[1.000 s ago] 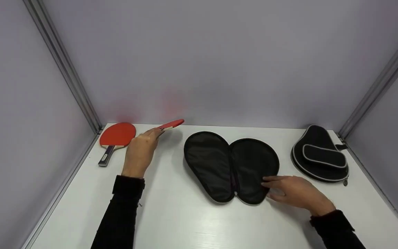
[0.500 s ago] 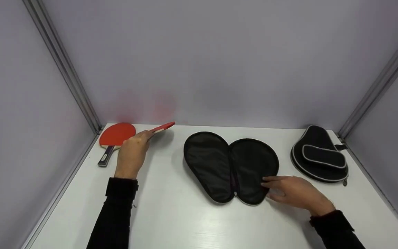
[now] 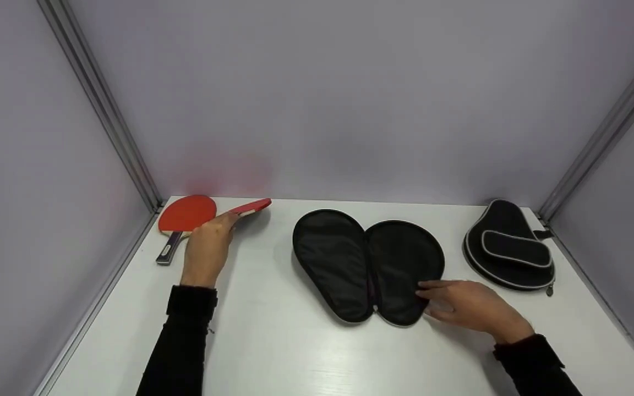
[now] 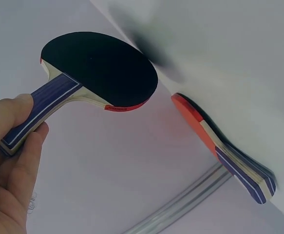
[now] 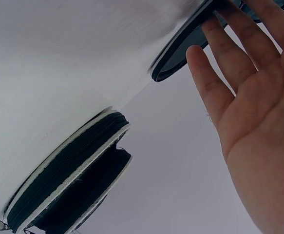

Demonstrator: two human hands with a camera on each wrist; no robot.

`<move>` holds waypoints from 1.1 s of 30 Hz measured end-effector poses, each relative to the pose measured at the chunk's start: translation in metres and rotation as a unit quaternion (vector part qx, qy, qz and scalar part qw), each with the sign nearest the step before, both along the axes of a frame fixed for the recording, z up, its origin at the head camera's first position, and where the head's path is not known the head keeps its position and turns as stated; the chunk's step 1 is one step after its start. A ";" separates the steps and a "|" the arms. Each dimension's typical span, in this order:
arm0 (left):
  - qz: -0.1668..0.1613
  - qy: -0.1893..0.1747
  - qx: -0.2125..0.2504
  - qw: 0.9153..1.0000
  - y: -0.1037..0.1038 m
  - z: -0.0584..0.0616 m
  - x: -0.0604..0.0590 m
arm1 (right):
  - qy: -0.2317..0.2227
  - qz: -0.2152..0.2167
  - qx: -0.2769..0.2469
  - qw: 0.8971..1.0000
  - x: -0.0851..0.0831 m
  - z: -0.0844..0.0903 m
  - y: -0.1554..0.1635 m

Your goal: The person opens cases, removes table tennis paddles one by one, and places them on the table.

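White and bare-walled, the booth is closed in by pale panels joined with metal corner strips, and a white table (image 3: pixel 295 352) carries everything in it.

At the far left of the table a paddle (image 3: pixel 248 208) is held by the left hand (image 3: pixel 207 247). Its handle is gripped by curled fingers and thumb, as the left wrist view shows (image 4: pixel 32 117), so that the blade is kept clear of the surface, black face down and red face up. A second paddle (image 3: pixel 185 215) lies flat just beside it near the left corner, red rubber upward and handle toward the person; the two appear close but whether they touch cannot be told.

In the middle of the table an open case (image 3: pixel 369 267) is spread flat, its two black halves folded apart like a book with the lining upward, which leaves the inside free to receive something. The right hand (image 3: pixel 468 305) is laid at the near right edge of this case with its fingers straight and relaxed, their tips on or against the rim; nothing is grasped. The spread half seems to be steadied by this touch, so that it stays flat.

At the far right a closed case (image 3: pixel 509 247) with grey piping is left lying flat, well apart from the open one. Its zip is seen drawn shut in the right wrist view (image 5: pixel 66 168).

Black sleeves cover both forearms.
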State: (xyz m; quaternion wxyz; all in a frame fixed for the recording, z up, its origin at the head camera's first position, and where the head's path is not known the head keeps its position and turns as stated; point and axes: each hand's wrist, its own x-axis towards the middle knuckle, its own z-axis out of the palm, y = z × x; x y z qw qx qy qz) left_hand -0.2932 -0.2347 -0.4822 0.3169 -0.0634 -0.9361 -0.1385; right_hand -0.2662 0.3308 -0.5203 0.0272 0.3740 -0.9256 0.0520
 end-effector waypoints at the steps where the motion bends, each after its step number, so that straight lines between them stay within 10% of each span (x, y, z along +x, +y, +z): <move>1: 0.001 0.002 -0.003 1.000 0.000 -0.001 0.000 | 0.000 0.000 0.000 1.000 0.000 0.000 0.000; 33: -0.025 -0.098 -0.055 0.993 0.004 -0.031 -0.003 | -0.025 -0.009 -0.012 1.000 0.000 0.000 0.001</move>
